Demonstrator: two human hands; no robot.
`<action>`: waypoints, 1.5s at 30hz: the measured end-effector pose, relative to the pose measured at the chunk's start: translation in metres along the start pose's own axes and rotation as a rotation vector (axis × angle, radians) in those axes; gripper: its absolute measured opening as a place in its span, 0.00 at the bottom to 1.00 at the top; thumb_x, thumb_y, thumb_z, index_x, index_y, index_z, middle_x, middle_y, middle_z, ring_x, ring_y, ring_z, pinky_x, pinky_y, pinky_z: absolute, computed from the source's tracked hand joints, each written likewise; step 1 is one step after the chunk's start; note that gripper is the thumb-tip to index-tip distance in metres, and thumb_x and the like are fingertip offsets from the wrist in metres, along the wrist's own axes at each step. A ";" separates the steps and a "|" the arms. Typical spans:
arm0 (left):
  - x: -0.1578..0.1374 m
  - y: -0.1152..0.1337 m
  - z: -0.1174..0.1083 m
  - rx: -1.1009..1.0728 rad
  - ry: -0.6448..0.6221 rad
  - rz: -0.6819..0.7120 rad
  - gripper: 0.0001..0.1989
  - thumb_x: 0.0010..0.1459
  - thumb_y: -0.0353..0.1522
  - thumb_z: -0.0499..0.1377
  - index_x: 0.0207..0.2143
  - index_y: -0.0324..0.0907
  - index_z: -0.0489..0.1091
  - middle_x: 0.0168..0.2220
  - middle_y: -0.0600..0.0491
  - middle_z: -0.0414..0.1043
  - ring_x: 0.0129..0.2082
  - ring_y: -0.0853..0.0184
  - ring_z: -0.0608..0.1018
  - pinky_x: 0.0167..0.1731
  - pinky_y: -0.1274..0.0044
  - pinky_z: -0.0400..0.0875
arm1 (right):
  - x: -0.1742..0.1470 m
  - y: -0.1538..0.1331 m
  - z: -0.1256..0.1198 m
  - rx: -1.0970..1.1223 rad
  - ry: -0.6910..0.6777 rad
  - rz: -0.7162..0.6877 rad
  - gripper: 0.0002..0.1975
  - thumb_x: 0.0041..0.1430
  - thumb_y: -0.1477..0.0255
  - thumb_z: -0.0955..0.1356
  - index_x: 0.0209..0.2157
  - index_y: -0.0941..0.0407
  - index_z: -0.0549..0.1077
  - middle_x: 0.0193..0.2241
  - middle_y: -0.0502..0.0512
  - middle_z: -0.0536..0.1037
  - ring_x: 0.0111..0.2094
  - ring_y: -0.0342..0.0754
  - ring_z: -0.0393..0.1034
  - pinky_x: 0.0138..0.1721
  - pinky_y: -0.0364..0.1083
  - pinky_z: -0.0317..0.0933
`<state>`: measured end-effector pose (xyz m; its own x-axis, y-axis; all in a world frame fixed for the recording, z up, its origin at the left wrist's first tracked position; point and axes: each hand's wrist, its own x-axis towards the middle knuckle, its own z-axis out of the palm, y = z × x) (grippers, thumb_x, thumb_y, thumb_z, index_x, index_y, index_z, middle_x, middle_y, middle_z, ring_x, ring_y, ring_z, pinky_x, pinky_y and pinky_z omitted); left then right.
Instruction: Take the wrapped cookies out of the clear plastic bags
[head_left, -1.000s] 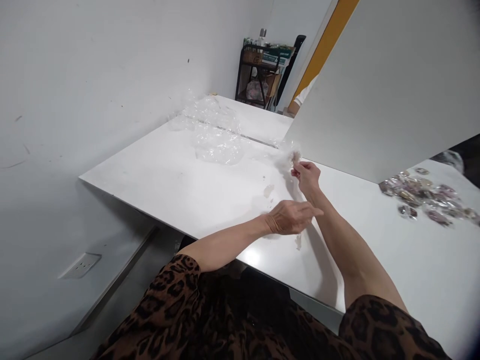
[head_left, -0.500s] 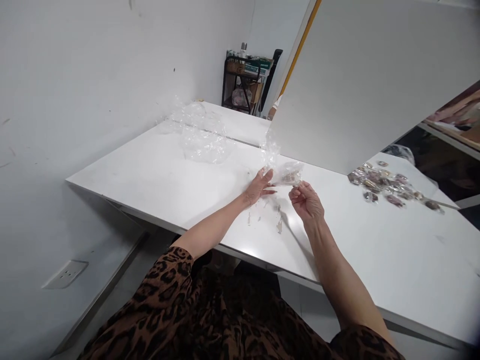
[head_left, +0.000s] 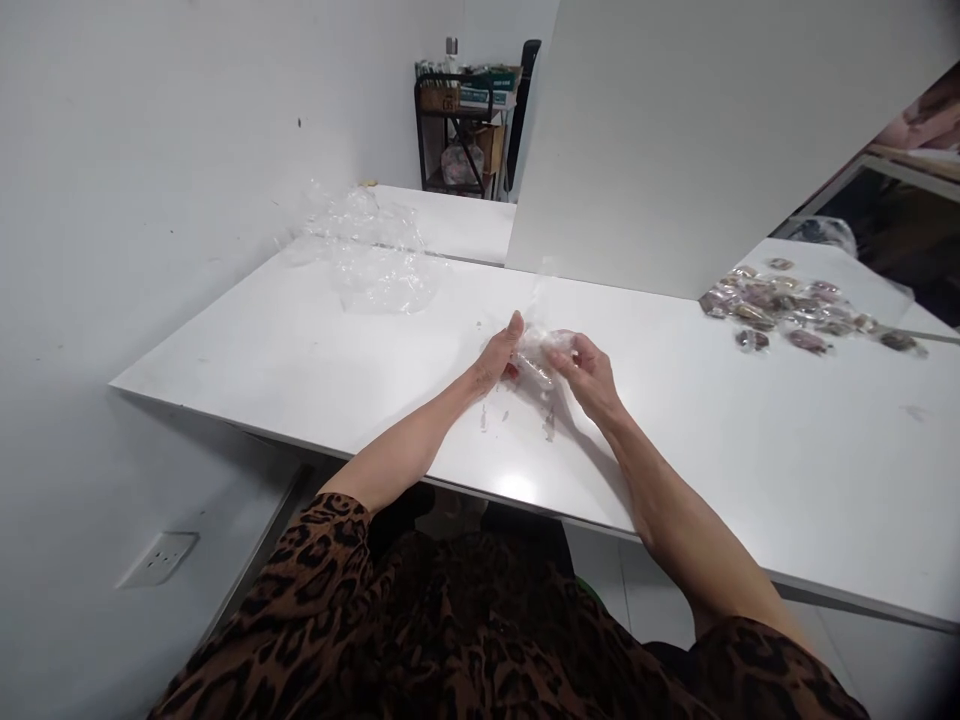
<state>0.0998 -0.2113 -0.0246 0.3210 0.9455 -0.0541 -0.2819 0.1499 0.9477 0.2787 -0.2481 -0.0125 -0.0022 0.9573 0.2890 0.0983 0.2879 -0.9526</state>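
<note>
Between my hands, just above the white table (head_left: 300,370), is a crumpled clear plastic bag (head_left: 536,368). My left hand (head_left: 495,357) grips its left side with the thumb raised; the fingers are partly behind the plastic. On the other side, my right hand (head_left: 591,376) pinches the bag between thumb and fingers. Glare and folds hide what the bag contains. Small scraps (head_left: 550,425) lie on the tabletop below the hands.
Loose clear plastic wrap (head_left: 386,265) is heaped at the back left, near the wall. Several small wrapped pieces (head_left: 810,305), brown and purplish, lie at the right. A tall white panel (head_left: 645,140) rises behind the table. Farther back stands a dark shelf cart (head_left: 457,110).
My right hand has moved left, closer to my left hand, and the bag is more bunched between them. The brownish content seen in it earlier no longer shows. The camera view has shifted.
</note>
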 end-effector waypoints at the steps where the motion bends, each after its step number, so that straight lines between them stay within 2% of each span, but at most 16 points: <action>1: -0.001 -0.001 0.000 -0.009 -0.019 -0.001 0.45 0.53 0.71 0.53 0.44 0.40 0.77 0.26 0.51 0.74 0.21 0.69 0.72 0.22 0.76 0.65 | 0.000 -0.001 0.002 0.064 0.062 0.002 0.22 0.53 0.48 0.78 0.34 0.52 0.77 0.36 0.51 0.78 0.38 0.47 0.71 0.43 0.48 0.68; 3: -0.004 -0.001 0.001 -0.012 -0.041 0.020 0.48 0.52 0.71 0.54 0.57 0.44 0.74 0.35 0.49 0.78 0.25 0.67 0.76 0.24 0.76 0.69 | 0.002 -0.002 0.004 0.199 0.210 0.026 0.26 0.52 0.46 0.78 0.27 0.53 0.71 0.25 0.46 0.69 0.29 0.43 0.64 0.34 0.45 0.65; 6: -0.010 0.004 0.001 0.070 -0.093 0.020 0.49 0.50 0.62 0.68 0.68 0.50 0.64 0.47 0.47 0.78 0.30 0.67 0.79 0.28 0.76 0.74 | 0.007 0.000 0.001 0.365 0.339 0.133 0.30 0.46 0.45 0.80 0.27 0.53 0.68 0.22 0.44 0.66 0.25 0.42 0.63 0.28 0.44 0.64; 8: -0.014 0.008 0.001 0.127 -0.140 0.007 0.51 0.48 0.53 0.76 0.68 0.50 0.61 0.51 0.46 0.75 0.34 0.68 0.79 0.31 0.76 0.76 | 0.010 0.003 -0.002 0.454 0.353 0.209 0.30 0.45 0.45 0.80 0.30 0.53 0.69 0.24 0.45 0.70 0.27 0.44 0.68 0.29 0.46 0.67; 10: -0.016 0.012 0.001 0.134 -0.158 0.020 0.52 0.45 0.50 0.78 0.68 0.50 0.61 0.53 0.45 0.74 0.37 0.67 0.80 0.33 0.77 0.77 | 0.013 0.005 -0.005 0.516 0.361 0.241 0.31 0.44 0.44 0.80 0.32 0.53 0.69 0.26 0.47 0.73 0.31 0.47 0.73 0.31 0.48 0.70; 16: -0.011 0.008 -0.002 0.048 -0.084 0.029 0.53 0.50 0.56 0.73 0.72 0.51 0.56 0.57 0.41 0.74 0.45 0.61 0.80 0.43 0.71 0.78 | 0.014 -0.001 -0.004 0.530 0.421 0.185 0.32 0.39 0.50 0.84 0.30 0.52 0.65 0.26 0.44 0.73 0.31 0.45 0.74 0.34 0.48 0.75; 18: -0.008 0.003 -0.002 0.122 -0.082 0.049 0.47 0.48 0.54 0.75 0.67 0.48 0.66 0.56 0.42 0.74 0.49 0.60 0.80 0.48 0.69 0.77 | 0.013 -0.003 -0.003 0.512 0.406 0.173 0.32 0.37 0.52 0.85 0.29 0.52 0.65 0.27 0.45 0.74 0.31 0.45 0.74 0.35 0.47 0.75; 20: -0.006 -0.001 -0.001 0.233 -0.050 0.137 0.33 0.46 0.49 0.77 0.52 0.44 0.79 0.54 0.44 0.73 0.53 0.58 0.78 0.53 0.69 0.74 | 0.012 -0.004 -0.002 0.498 0.366 0.174 0.32 0.35 0.54 0.85 0.29 0.52 0.66 0.27 0.45 0.75 0.34 0.47 0.76 0.37 0.48 0.75; 22: -0.006 -0.003 0.001 0.283 0.038 0.250 0.20 0.47 0.45 0.77 0.36 0.41 0.81 0.52 0.45 0.73 0.58 0.57 0.75 0.55 0.70 0.71 | 0.012 -0.004 -0.003 0.494 0.304 0.182 0.30 0.35 0.54 0.85 0.31 0.52 0.68 0.29 0.46 0.77 0.39 0.49 0.78 0.40 0.49 0.75; 24: -0.006 -0.002 0.002 0.258 0.136 0.330 0.14 0.50 0.41 0.75 0.31 0.41 0.80 0.52 0.46 0.73 0.60 0.58 0.73 0.56 0.72 0.70 | 0.012 -0.003 -0.005 0.512 0.210 0.197 0.29 0.38 0.52 0.83 0.34 0.51 0.72 0.34 0.48 0.80 0.44 0.52 0.79 0.43 0.51 0.75; 27: -0.009 0.005 0.004 0.160 0.214 0.362 0.08 0.58 0.37 0.71 0.33 0.42 0.79 0.52 0.48 0.75 0.56 0.63 0.75 0.57 0.75 0.68 | 0.013 -0.003 -0.010 0.555 0.047 0.243 0.29 0.41 0.50 0.82 0.40 0.50 0.75 0.41 0.52 0.83 0.50 0.57 0.78 0.44 0.54 0.75; 31: -0.013 0.015 0.005 -0.070 0.255 0.309 0.09 0.64 0.35 0.66 0.33 0.42 0.71 0.41 0.52 0.79 0.48 0.68 0.79 0.59 0.74 0.67 | 0.015 -0.002 -0.018 0.595 -0.075 0.301 0.29 0.41 0.50 0.82 0.41 0.49 0.77 0.43 0.52 0.83 0.47 0.55 0.78 0.42 0.52 0.74; 35: -0.018 0.025 0.009 -0.190 0.274 0.256 0.13 0.66 0.37 0.64 0.33 0.44 0.64 0.32 0.55 0.78 0.41 0.67 0.82 0.56 0.72 0.70 | 0.016 0.005 -0.019 0.534 -0.076 0.322 0.27 0.44 0.48 0.81 0.40 0.50 0.79 0.38 0.51 0.83 0.39 0.49 0.76 0.36 0.47 0.71; 38: -0.023 0.032 0.010 -0.182 0.263 0.263 0.13 0.65 0.39 0.65 0.34 0.44 0.64 0.29 0.57 0.76 0.38 0.67 0.83 0.54 0.72 0.72 | 0.015 0.014 -0.013 0.385 -0.067 0.309 0.26 0.34 0.56 0.86 0.31 0.55 0.79 0.28 0.49 0.80 0.29 0.45 0.71 0.28 0.44 0.66; 41: -0.033 0.036 0.007 -0.178 0.217 0.312 0.14 0.62 0.40 0.66 0.34 0.45 0.64 0.25 0.60 0.71 0.30 0.69 0.80 0.53 0.71 0.74 | 0.018 0.017 -0.010 0.376 0.019 0.340 0.25 0.31 0.62 0.86 0.27 0.57 0.77 0.23 0.49 0.78 0.24 0.42 0.68 0.24 0.42 0.62; 45: -0.064 0.035 -0.008 -0.022 0.016 0.303 0.12 0.60 0.43 0.65 0.37 0.46 0.71 0.20 0.61 0.67 0.22 0.69 0.76 0.57 0.65 0.73 | 0.029 0.012 -0.017 0.587 0.325 0.392 0.15 0.46 0.70 0.83 0.29 0.56 0.75 0.25 0.48 0.79 0.26 0.41 0.71 0.26 0.41 0.67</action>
<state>0.0618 -0.2645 0.0093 0.2049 0.9525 0.2251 -0.3823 -0.1338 0.9143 0.2970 -0.2176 -0.0141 0.2251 0.9623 -0.1527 -0.5120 -0.0165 -0.8588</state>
